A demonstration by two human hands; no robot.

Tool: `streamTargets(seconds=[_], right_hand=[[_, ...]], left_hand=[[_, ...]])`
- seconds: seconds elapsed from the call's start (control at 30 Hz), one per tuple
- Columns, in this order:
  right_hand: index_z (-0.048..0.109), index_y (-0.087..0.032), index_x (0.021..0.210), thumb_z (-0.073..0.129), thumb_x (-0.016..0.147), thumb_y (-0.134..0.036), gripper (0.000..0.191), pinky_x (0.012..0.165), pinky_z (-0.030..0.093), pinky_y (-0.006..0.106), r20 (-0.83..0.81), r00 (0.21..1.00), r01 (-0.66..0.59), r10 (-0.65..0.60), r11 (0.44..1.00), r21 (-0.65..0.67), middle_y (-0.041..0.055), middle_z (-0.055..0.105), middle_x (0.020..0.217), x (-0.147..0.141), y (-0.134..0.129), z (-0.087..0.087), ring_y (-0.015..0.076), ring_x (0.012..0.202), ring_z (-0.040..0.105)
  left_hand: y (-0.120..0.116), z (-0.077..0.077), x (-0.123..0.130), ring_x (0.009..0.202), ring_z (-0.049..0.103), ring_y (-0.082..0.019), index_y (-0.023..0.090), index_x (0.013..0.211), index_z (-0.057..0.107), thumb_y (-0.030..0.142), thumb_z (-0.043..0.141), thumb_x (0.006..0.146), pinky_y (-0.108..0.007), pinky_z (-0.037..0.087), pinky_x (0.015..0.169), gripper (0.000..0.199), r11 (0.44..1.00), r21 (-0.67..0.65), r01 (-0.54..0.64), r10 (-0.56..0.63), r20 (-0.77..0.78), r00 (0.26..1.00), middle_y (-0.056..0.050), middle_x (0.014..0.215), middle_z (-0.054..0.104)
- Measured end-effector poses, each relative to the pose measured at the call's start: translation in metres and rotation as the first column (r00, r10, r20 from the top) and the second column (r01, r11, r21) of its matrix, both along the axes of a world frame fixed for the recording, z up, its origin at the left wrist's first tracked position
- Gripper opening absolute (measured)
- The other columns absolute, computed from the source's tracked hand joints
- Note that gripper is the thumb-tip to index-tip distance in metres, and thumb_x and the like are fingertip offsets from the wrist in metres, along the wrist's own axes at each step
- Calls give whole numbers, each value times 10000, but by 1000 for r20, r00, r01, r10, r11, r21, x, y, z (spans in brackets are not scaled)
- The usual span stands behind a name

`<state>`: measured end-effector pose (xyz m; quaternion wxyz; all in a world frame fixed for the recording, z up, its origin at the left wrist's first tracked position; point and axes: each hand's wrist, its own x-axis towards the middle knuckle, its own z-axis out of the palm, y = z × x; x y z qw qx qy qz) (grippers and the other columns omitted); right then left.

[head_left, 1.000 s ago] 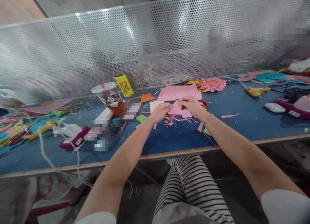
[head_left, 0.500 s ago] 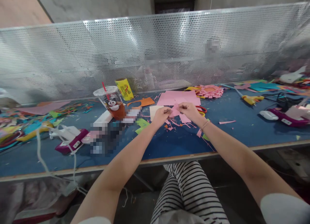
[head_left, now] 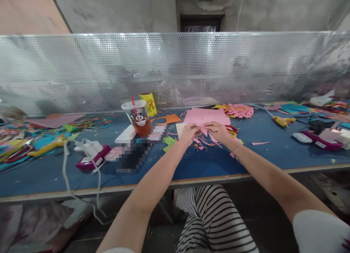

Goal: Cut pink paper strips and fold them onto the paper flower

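Observation:
Between my two hands is a small piece of pink paper (head_left: 202, 127), pinched from both sides above the tabletop. The fingers of my left hand (head_left: 192, 131) close on its left edge, and those of my right hand (head_left: 217, 130) on its right edge. Behind them lies a larger pink sheet (head_left: 209, 115). Pink paper scraps (head_left: 201, 146) are scattered beneath the hands. Scissors with red and yellow handles (head_left: 232, 131) lie just beyond my right hand, partly hidden by it. A cream sheet (head_left: 179, 128) sits by my left hand.
A drink cup (head_left: 140, 121) with a red straw stands left of my hands. Purple power strips (head_left: 93, 159) with cables lie on both sides. A yellow glue gun (head_left: 284, 120) rests at right, near a pink fringed paper ring (head_left: 240, 111). A perforated metal screen (head_left: 153, 70) borders the back.
The camera view has tilted up and shifted, bringing an exit sign into sight. Both hands still hold the pink paper, and their fingers have come closer together around it.

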<state>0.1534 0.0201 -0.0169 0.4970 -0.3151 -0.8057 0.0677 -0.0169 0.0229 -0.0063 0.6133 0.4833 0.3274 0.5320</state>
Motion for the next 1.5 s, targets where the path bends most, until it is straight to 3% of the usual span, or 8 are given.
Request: streamTargets(seconds=[0.27,0.47,0.6,0.8,0.93,1.1,1.23,1.5], right_hand=[[604,-201,1032,605,700,-265,339,689,519,316,-287,956,-34,-51,958,-284,79,599,1070,-10,2,-3,149,780,611],[625,-138,774,605,681,-317,203,578,482,288,-241,966,-28,-92,892,-451,9,607,629,-9,7,-2,130,560,560],[639,-154,786,582,690,-259,154,727,494,319,-306,952,-90,-10,947,-310,48,649,795,-1,17,-5,159,748,614],[644,-177,795,490,722,-134,176,832,474,332,-107,987,-127,116,986,-105,63,646,916,10,24,1,160,906,605],[543,-130,1112,495,774,-216,352,828,470,336,107,972,226,-209,956,-188,158,546,1169,36,27,8,193,972,590],[602,-96,1026,490,766,-539,527,838,428,407,737,574,726,-358,638,-256,243,589,1065,69,35,3,341,1026,558],[570,-32,1081,409,773,-605,670,766,438,338,800,512,774,-313,572,-271,272,583,1084,70,40,1,310,986,592],[611,-76,931,315,837,-562,577,681,413,300,698,588,736,-408,628,-252,231,640,900,71,33,11,284,876,619]], left_hand=[[12,-6,-8,519,525,-68,118,651,578,232,710,543,-224,452,581,205,989,119,-85,100,-127,987,22,566,551],[10,-6,-2,467,451,-43,126,605,548,225,696,557,-194,407,521,184,991,136,-2,22,-146,989,51,509,482],[6,1,3,594,576,-101,138,765,584,218,660,596,-282,497,672,201,993,-115,0,7,62,998,-13,690,602],[1,4,6,566,569,-93,132,753,574,112,729,514,-246,497,603,286,990,-130,59,-69,-79,994,-12,649,590],[3,1,-1,463,490,-42,127,647,561,145,733,504,-159,397,448,224,998,-63,-13,3,-157,988,8,569,569],[4,4,-6,487,539,-64,133,560,493,99,703,480,-175,443,498,228,987,-105,-118,115,-30,993,8,520,577],[0,9,-6,566,615,-117,106,665,571,93,675,517,-237,506,609,181,985,-135,-107,108,-1,994,-52,596,639],[2,15,-11,642,652,-133,116,707,591,121,645,614,-264,523,721,107,979,-65,-191,196,90,976,-50,635,668]])
